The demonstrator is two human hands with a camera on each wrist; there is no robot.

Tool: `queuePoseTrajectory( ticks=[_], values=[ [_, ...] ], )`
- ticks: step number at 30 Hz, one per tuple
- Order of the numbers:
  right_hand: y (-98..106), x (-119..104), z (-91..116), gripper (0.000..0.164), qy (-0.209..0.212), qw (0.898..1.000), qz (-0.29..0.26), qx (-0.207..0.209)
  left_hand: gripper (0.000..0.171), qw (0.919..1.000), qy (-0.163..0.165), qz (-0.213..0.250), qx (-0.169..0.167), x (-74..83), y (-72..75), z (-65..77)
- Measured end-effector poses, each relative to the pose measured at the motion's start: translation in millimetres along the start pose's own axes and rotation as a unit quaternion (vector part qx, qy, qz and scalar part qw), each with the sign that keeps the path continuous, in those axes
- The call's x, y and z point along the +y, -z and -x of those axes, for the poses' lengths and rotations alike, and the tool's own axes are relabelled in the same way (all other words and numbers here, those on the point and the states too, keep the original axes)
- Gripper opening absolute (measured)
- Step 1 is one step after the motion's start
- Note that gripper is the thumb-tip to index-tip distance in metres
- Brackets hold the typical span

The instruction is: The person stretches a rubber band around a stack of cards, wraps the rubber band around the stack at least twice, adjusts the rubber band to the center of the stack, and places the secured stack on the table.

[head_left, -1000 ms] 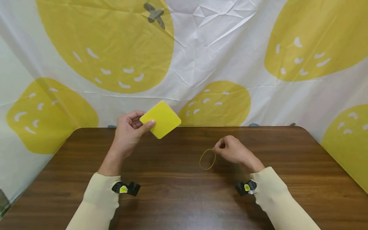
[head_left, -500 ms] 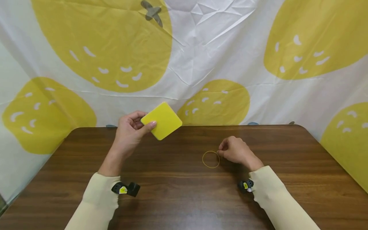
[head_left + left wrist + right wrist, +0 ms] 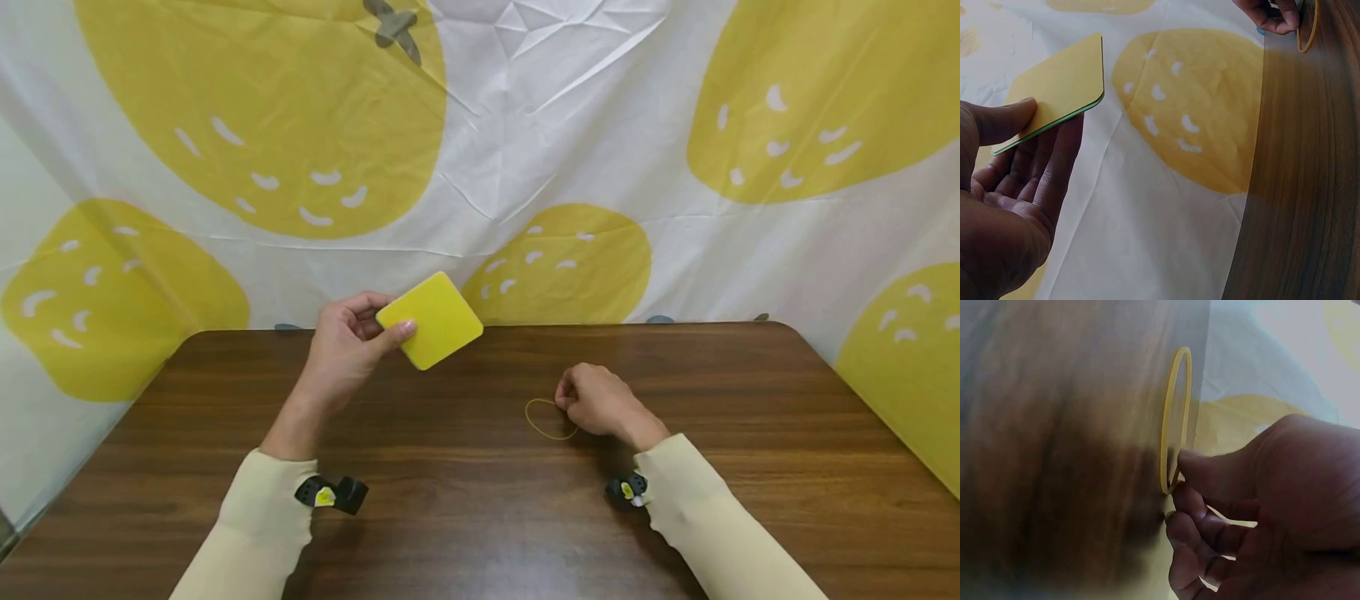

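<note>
My left hand (image 3: 341, 354) pinches a thin yellow square card (image 3: 438, 325) with rounded corners, thumb on its face and fingers behind. In the left wrist view a green layer shows along the lower edge of the card (image 3: 1063, 87). The card is raised, tilted corner-up, over the back of the table. To the right and lower, my right hand (image 3: 600, 400) pinches a yellow rubber band (image 3: 534, 424) between thumb and forefinger. The loop of the rubber band (image 3: 1165, 425) hangs out from the fingertips in the right wrist view, and its other fingers are curled.
A dark brown wooden table (image 3: 465, 517) spreads under both hands. Behind its far edge hangs a white cloth (image 3: 510, 167) printed with large yellow fruit. Black wrist cameras (image 3: 348, 495) are strapped over the cream sleeves (image 3: 251, 529).
The right hand first drew slightly right, then came back left and a little lower with the rubber band, whose loop changed its tilt. The left hand and card shifted slightly right and down.
</note>
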State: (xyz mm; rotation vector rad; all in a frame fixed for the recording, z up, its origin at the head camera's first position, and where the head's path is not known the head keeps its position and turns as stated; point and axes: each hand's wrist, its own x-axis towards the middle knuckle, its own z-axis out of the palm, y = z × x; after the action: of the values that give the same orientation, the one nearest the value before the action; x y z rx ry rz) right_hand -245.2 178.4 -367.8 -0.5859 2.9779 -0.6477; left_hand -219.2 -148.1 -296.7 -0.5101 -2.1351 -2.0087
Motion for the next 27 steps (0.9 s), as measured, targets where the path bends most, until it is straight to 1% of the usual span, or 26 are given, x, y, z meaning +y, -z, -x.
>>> queuePoseTrajectory(
  ticks=[2,4,7,9,10,13,15,17,19,20,23,24,27],
  values=[
    [1,0,0,0.013,0.011,1.0,0.001,-0.014,0.028,1.0,-0.001,-0.002,-0.002,-1.0,-0.6,-0.1],
    [4,0,1,0.01,0.01,0.999,-0.029,-0.019,0.027,1.0,-0.002,-0.003,-0.003,-1.4,-1.0,-0.2],
    [8,0,1,0.008,-0.009,0.996,-0.092,-0.021,0.026,1.0,-0.003,-0.005,-0.003,-1.7,-1.4,-0.3],
    [10,-1,1,0.007,-0.027,0.992,-0.122,-0.019,0.026,1.0,-0.004,-0.007,-0.003,-1.8,-1.4,-0.4],
    [10,-1,0,0.008,-0.035,0.991,-0.128,-0.018,0.026,1.0,-0.003,-0.008,-0.002,-2.0,-1.5,-0.4],
    [12,-2,0,0.013,-0.053,0.99,-0.127,-0.021,0.027,0.9999,-0.001,-0.011,-0.002,-1.8,-1.3,-0.5],
    [13,-1,1,0.012,-0.063,0.991,-0.117,-0.025,0.027,0.9999,0.0,-0.012,-0.003,-1.6,-1.3,-0.8],
    [13,0,1,0.01,-0.067,0.992,-0.107,-0.029,0.027,0.9999,0.0,-0.014,-0.002,-1.3,-1.0,-1.0],
    [14,2,2,0.014,-0.067,0.992,-0.103,-0.033,0.027,0.9998,0.0,-0.018,-0.001,-1.2,-0.9,-1.2],
    [15,2,2,0.018,-0.064,0.991,-0.113,-0.038,0.027,0.9998,0.0,-0.019,-0.001,-1.2,-0.8,-1.2],
    [18,4,3,0.032,-0.051,0.983,-0.165,-0.059,0.027,0.9998,-0.001,-0.02,-0.001,-1.1,-0.4,-1.1],
    [19,4,2,0.034,-0.051,0.978,-0.193,-0.067,0.027,0.9998,-0.001,-0.019,-0.001,-1.0,-0.2,-1.0],
    [22,3,2,0.04,-0.051,0.954,-0.281,-0.087,0.028,0.9999,-0.002,-0.016,-0.002,-0.6,0.2,-0.6]
  ],
)
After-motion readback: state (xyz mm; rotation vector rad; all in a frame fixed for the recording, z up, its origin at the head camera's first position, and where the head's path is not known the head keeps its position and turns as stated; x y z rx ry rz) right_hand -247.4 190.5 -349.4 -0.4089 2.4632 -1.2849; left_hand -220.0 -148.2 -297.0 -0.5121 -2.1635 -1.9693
